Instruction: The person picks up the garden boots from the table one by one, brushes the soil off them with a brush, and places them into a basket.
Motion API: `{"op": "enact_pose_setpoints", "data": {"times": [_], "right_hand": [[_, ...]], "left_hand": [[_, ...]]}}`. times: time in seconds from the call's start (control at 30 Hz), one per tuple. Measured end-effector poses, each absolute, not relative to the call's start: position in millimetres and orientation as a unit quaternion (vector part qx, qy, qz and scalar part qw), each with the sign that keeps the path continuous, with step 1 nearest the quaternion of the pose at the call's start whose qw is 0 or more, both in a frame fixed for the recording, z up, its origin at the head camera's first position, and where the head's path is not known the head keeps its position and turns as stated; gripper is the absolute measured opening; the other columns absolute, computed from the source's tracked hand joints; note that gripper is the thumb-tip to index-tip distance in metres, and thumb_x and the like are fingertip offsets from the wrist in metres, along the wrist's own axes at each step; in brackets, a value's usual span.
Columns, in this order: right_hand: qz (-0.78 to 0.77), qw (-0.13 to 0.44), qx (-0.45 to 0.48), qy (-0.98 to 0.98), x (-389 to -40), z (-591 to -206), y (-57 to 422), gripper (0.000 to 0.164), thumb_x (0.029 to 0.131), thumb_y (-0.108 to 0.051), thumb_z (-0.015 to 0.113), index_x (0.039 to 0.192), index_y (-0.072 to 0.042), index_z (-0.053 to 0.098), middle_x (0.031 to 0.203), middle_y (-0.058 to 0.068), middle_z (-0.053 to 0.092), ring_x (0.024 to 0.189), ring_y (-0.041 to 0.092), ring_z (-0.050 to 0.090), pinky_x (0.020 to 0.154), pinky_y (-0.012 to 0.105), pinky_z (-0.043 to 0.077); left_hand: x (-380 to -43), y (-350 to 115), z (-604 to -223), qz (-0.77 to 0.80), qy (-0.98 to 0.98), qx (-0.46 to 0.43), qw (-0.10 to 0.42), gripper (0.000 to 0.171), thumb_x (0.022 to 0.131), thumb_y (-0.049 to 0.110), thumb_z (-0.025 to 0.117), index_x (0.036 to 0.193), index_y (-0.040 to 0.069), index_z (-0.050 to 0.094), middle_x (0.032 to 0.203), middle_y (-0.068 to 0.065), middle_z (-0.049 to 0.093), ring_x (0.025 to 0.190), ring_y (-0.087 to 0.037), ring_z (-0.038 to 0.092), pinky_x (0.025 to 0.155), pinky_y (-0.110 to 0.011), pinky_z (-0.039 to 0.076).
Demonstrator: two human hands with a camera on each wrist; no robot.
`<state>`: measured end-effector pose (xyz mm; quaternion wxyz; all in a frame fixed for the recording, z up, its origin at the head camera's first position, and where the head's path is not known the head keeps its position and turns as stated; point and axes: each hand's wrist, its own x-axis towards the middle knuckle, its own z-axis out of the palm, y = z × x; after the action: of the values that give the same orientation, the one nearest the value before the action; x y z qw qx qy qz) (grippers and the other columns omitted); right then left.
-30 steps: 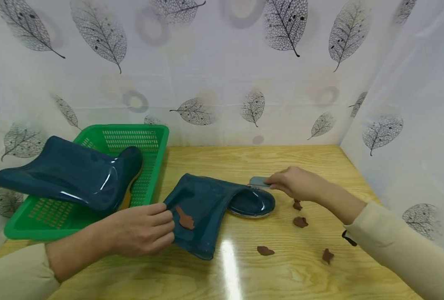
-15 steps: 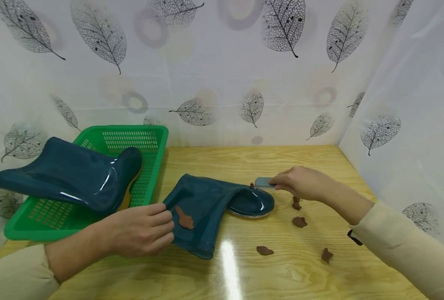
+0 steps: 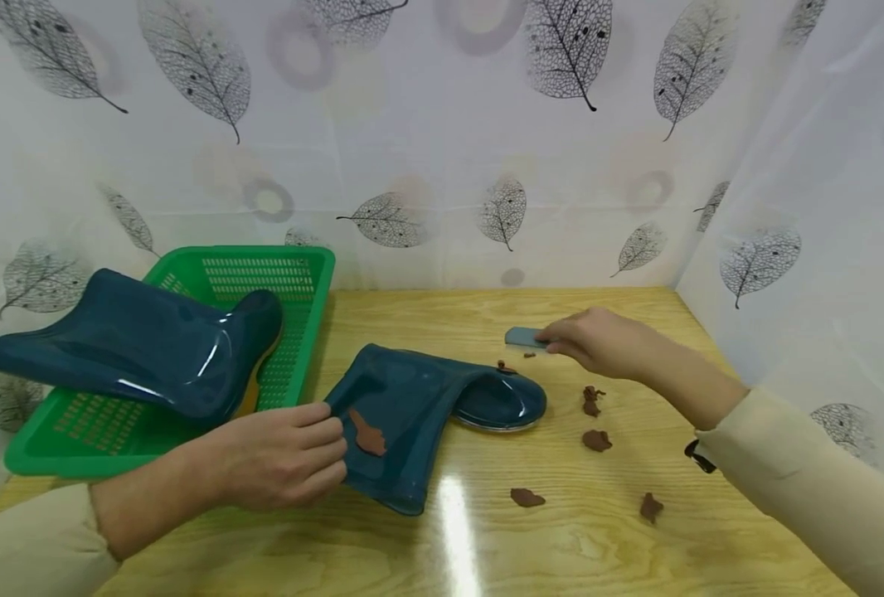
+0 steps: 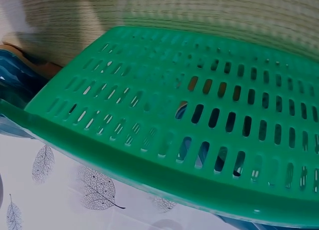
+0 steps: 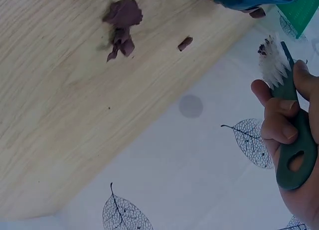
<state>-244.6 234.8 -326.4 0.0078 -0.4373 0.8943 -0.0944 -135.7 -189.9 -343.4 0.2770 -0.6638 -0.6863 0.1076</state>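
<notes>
A dark blue rubber boot [image 3: 412,390] lies on its side on the wooden table, toe to the right. My left hand [image 3: 285,456] pinches the rim of its shaft. One brown mud-like patch [image 3: 367,433] sticks to the shaft, and a small brown bit [image 3: 505,367] sits on the foot. In my right hand [image 3: 599,342] is a green-grey scrubbing brush [image 5: 294,135], held clear above the toe in the head view. Its white bristles [image 5: 273,64] carry dark specks at the tip, as the right wrist view shows.
At the left stands a green plastic basket [image 3: 315,332] with a second blue boot [image 3: 151,348] lying across it. Several brown flakes [image 3: 597,441] are scattered on the table [image 3: 561,547] right of the boot. A leaf-print curtain [image 3: 442,149] hangs behind.
The brush in my right hand has come off the boot's foot and moved up and back. A small brown flake now shows on the table below it. My left hand stays on the rim.
</notes>
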Motion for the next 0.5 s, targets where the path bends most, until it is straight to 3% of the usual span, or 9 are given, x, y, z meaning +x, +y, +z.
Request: {"op": "enact_pose_setpoints", "data": {"times": [0.27, 0.5], "right_hand": [[-0.130, 0.049, -0.432, 0.891, -251.5, -347.6, 212.8, 0.028, 0.103, -0.015, 0.055, 0.124, -0.003, 0.069, 0.115, 0.011, 0.073, 0.101, 0.025, 0.072, 0.086, 0.041, 0.057], [-0.129, 0.048, -0.431, 0.892, -247.2, -350.3, 225.4, 0.027, 0.101, -0.015, 0.058, 0.122, -0.004, 0.071, 0.110, 0.009, 0.075, 0.098, 0.023, 0.073, 0.083, 0.038, 0.058]], "left_hand": [[-133.9, -191.6, -345.9, 0.108, -0.698, -0.657, 0.263, 0.037, 0.108, 0.019, 0.029, 0.079, 0.016, 0.051, 0.071, 0.005, 0.053, 0.068, -0.015, 0.041, 0.066, -0.029, 0.035], [-135.5, -191.3, -342.4, 0.110, -0.687, -0.663, 0.276, 0.038, 0.107, 0.018, 0.028, 0.077, 0.016, 0.050, 0.070, 0.005, 0.052, 0.066, -0.015, 0.040, 0.065, -0.029, 0.034]]}}
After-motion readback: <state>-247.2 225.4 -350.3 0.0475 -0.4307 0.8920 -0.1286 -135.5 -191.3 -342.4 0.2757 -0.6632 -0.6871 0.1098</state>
